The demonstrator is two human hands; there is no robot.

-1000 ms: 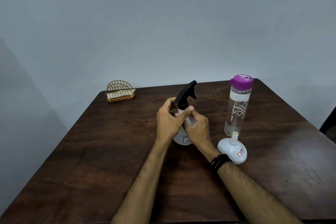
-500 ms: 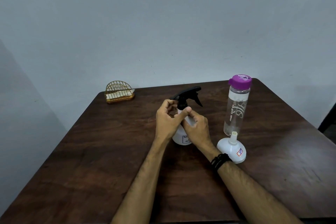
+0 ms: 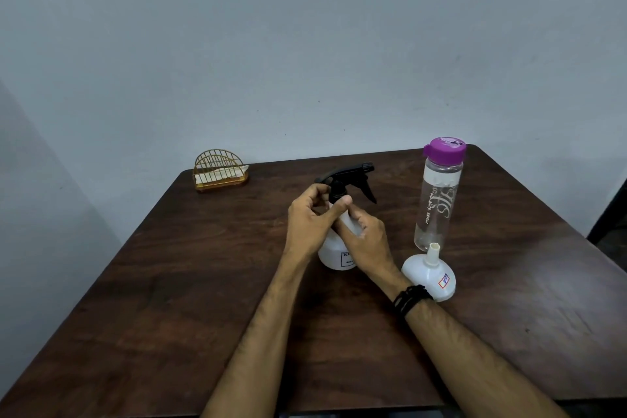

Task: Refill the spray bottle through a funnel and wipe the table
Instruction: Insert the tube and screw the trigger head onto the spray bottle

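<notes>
Dark wood-grain table (image 3: pixel 169 282), rounded corners. Mid-table: translucent white plastic spray bottle (image 3: pixel 334 256) w/ black trigger head (image 3: pixel 346 176), upright. Left hand (image 3: pixel 310 222) curls round its neck, thumb across front; right hand (image 3: pixel 364 239) wraps the body, black bead band at wrist. Just right: white funnel (image 3: pixel 429 273) upside down, spout up; behind it clear water bottle (image 3: pixel 437 200), purple cap. Far-left corner: gold wire holder (image 3: pixel 220 170).

Right of the sprayer (image 3: pixel 334 253) stand the funnel (image 3: pixel 429 273) and water bottle (image 3: pixel 437 200) — close together, a tight gap. The worktop (image 3: pixel 169 282) lies open on the left — only a holder (image 3: pixel 219 171) at the far corner.
</notes>
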